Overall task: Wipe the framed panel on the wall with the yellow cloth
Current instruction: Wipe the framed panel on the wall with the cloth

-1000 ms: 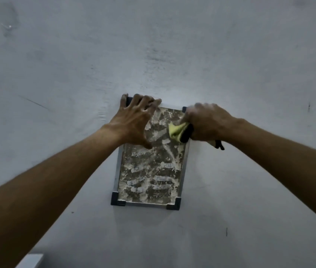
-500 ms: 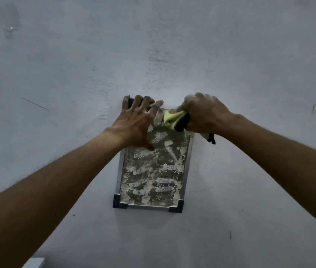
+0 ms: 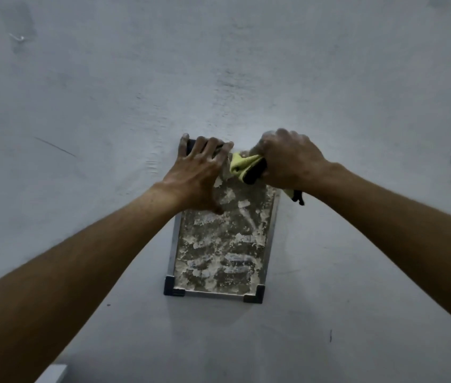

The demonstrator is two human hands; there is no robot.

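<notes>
A small framed panel hangs on the pale wall, with a thin metal frame, dark corner pieces and a dirty surface smeared with white streaks. My left hand lies flat over its upper left corner, fingers spread and curled over the top edge. My right hand is at the upper right corner, closed on a bunched yellow cloth with a dark edge, pressed against the top of the panel. A dark end of the cloth hangs below my right wrist.
The bare pale grey wall fills the view, with scuffs and a small fixing at the upper left. A light-coloured ledge corner shows at the bottom left.
My right hand has moved the yellow cloth up the panel, from below the top right corner to the top edge. My left hand has stayed on the upper left corner.
</notes>
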